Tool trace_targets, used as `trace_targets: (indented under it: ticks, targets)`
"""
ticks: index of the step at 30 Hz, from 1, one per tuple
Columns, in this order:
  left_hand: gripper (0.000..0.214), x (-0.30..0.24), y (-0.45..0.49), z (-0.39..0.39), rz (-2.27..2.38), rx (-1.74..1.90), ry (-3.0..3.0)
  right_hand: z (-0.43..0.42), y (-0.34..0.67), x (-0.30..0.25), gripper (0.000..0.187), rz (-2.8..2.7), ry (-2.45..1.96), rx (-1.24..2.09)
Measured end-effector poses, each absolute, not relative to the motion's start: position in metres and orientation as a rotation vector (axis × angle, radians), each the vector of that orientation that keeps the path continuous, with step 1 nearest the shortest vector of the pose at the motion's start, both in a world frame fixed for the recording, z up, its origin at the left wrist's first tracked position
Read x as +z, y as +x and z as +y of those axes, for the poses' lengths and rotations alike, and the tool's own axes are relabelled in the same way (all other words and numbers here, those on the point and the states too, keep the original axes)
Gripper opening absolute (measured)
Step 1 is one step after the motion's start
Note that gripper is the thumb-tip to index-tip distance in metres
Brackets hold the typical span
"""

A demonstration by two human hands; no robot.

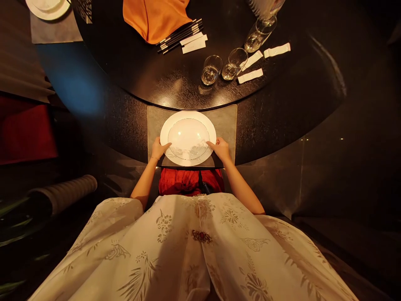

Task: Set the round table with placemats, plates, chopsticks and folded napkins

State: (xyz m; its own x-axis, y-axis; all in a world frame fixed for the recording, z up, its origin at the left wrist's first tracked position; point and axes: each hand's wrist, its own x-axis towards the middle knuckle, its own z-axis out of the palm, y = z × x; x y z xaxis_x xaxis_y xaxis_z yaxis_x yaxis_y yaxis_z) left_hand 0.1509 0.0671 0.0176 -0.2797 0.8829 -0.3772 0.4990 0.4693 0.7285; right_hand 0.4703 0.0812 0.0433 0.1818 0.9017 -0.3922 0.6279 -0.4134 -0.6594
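A white plate (188, 138) with a thin inner ring and a faint grey picture is between my two hands, over a grey placemat (230, 125) at the table's near edge. My left hand (159, 148) grips its left rim, thumb on top and fingers curled at the side. On the opposite rim, my right hand (220, 148) holds it the same way. The fingers beneath are hidden. Whether the plate rests on the mat or is slightly raised, I cannot tell.
Beyond the placemat, a dark raised round tabletop (175, 90) carries glasses (211, 70), white paper packets (250, 76), black chopsticks (180, 36) and an orange cloth (156, 19). Another white plate (48, 8) sits at the far left. A red seat (28, 133) is at left.
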Motion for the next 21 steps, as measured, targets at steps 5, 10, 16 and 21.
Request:
trace_targets:
  ticks: [5, 10, 16, 21]
  targets:
    - [0.05, 0.019, 0.148, 0.068, 1.916, 0.569, 1.149, 0.085, 0.474, 0.041, 0.04, -1.442, -2.103, 1.127]
    - [0.05, 0.025, 0.149, 0.069, 1.899, 0.537, 1.171, 0.084, 0.474, 0.041, 0.039, -1.462, -2.1, 1.153]
    - [0.049, 0.042, 0.146, 0.072, 1.989, 0.461, 1.199, 0.101, 0.496, 0.047, 0.034, -1.611, -2.039, 1.175]
    - [0.042, 0.063, 0.142, 0.08, 2.118, 0.549, 1.269, 0.207, 0.568, 0.076, 0.032, -1.849, -2.012, 0.549]
